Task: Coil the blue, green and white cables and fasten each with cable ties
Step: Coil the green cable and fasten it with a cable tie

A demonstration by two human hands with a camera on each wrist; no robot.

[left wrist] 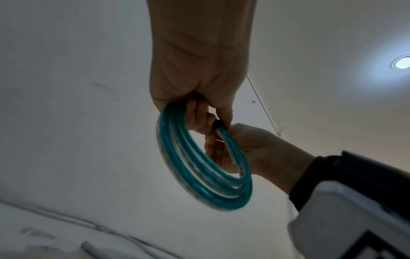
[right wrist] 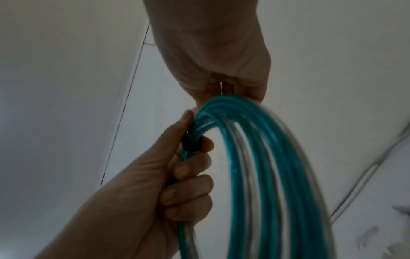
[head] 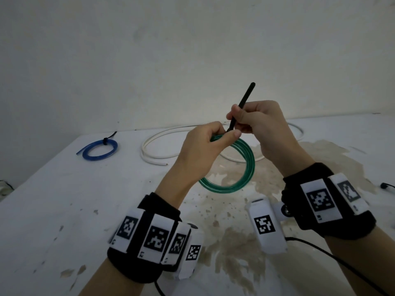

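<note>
In the head view my left hand (head: 221, 136) grips the top of the coiled green cable (head: 245, 174), which hangs in the air above the table (head: 64, 210). My right hand (head: 235, 119) pinches the black cable tie (head: 243, 101); its tail points up and to the right. The right wrist view shows the tie's black band (right wrist: 191, 142) wrapped round the green coil (right wrist: 255, 175) beside my left thumb. The blue cable (head: 100, 149) lies coiled at the back left with a black tie on it. Behind my hands the white cable (head: 149, 150) lies in loose curves.
A stained, worn patch (head: 235, 221) covers the table under my hands. A thin black wire (head: 333, 257) runs from my right wristband toward the lower right. A small black object (head: 384, 185) lies at the table's right edge. A wall stands close behind the table.
</note>
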